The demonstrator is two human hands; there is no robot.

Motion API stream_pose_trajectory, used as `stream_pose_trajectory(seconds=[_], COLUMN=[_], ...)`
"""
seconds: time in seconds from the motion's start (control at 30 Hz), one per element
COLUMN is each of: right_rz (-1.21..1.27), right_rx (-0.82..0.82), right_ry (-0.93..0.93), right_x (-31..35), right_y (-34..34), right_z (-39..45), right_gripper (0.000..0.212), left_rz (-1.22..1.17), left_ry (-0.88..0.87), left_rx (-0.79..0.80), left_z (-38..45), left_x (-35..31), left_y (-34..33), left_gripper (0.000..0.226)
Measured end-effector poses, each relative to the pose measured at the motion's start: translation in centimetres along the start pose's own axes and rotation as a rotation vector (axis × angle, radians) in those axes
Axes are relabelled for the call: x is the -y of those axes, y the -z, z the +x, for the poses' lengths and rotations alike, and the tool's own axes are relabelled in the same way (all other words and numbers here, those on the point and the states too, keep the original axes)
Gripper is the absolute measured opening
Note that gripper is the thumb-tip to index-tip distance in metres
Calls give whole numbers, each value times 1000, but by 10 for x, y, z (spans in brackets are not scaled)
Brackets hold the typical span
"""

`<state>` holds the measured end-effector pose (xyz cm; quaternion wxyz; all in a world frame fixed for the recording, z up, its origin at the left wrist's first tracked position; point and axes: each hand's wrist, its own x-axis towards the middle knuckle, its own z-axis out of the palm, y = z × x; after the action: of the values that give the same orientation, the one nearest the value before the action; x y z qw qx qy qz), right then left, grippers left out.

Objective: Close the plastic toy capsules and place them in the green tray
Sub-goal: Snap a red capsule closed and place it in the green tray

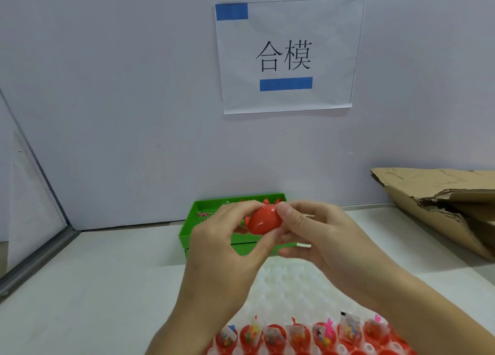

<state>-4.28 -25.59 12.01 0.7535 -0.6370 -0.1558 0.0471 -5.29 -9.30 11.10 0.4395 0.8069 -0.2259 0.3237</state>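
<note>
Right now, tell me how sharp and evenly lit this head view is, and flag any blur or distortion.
Head view: lighting is soft and even, with faint shadows under the hands; the red plastic capsule and the paper wall sign read sharply; the right hand shows slight motion blur; the row of open red capsule halves at the bottom edge is soft; the wide-angle lens tilts the sign and the wall corner.

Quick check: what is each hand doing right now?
Left hand: fingers pinch the red toy capsule.
Right hand: fingers grip the same capsule.
</note>
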Motion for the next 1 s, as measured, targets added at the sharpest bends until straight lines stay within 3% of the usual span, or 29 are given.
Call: stream_pose_trajectory(seconds=[0.07, 0.17, 0.33, 0.53, 1.0], right_rz=[-168, -258, -172, -77, -157], right_rx=[-77, -54, -97, -30, -39], right_ry=[108, 206, 170, 142, 171], right_x=[-1, 0, -2, -1, 3], right_y=[2, 1, 7, 8, 11], right_z=[0, -1, 1, 0, -1], right_gripper=[30, 15, 24, 25, 24], left_rz=[118, 171, 12, -159, -122], left_ry=[-36, -52, 10, 24, -109], left_rx=[14, 59, 61, 94, 98], left_z=[1, 0, 0, 1, 0], left_x=[3, 5, 2, 2, 2], left_y=[0, -1, -1, 5, 2], left_gripper=[25, 30, 35, 33, 33])
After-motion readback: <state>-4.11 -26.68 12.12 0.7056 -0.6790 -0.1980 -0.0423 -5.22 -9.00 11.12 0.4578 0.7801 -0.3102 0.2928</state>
